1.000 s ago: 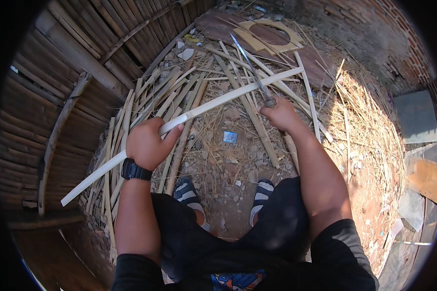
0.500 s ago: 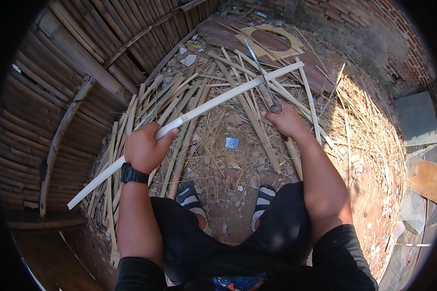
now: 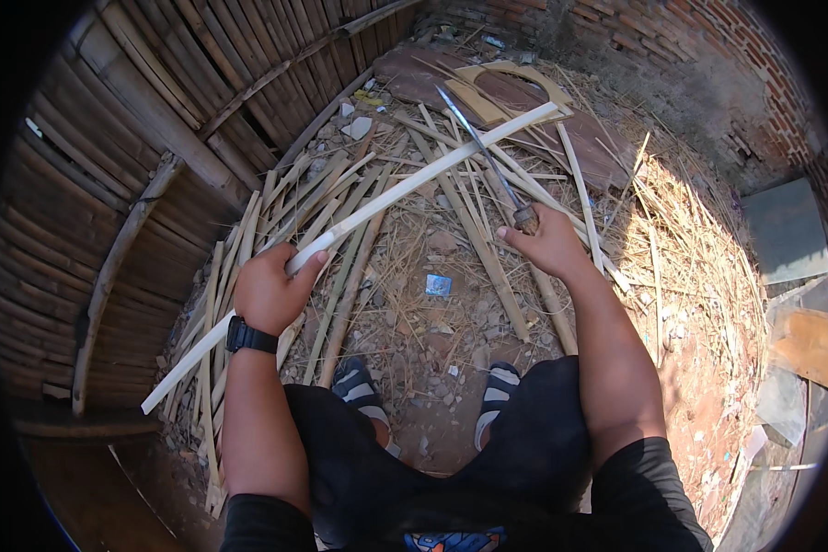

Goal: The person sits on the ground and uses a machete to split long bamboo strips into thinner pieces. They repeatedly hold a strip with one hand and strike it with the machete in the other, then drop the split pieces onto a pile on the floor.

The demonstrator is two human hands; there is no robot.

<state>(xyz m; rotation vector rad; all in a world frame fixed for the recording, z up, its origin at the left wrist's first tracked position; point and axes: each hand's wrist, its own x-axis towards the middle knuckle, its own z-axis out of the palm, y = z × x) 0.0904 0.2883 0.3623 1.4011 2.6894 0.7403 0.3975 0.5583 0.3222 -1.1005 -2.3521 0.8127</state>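
Observation:
My left hand [image 3: 274, 288], with a black watch on its wrist, is closed round a long pale bamboo strip [image 3: 414, 184]. The strip slants from the lower left up to the far right. My right hand [image 3: 552, 241] grips the dark handle of a machete [image 3: 497, 170], whose long narrow blade points away and to the left. Blade and strip cross near the strip's far end; whether they touch I cannot tell. Beneath them lie many loose bamboo strips [image 3: 474, 244] on the ground.
A slatted bamboo wall [image 3: 147, 138] stands on the left, a brick wall [image 3: 708, 101] at the back right. A cut-out yellowish board [image 3: 478, 83] lies far off. Straw and wood shavings [image 3: 699, 239] cover the right side. Flat panels [image 3: 787, 230] lean at the right edge.
The machete blade has swung further left and its tip sits lower. The strip's far end has shifted slightly left, its near end slightly right and down. Both hands keep their grip.

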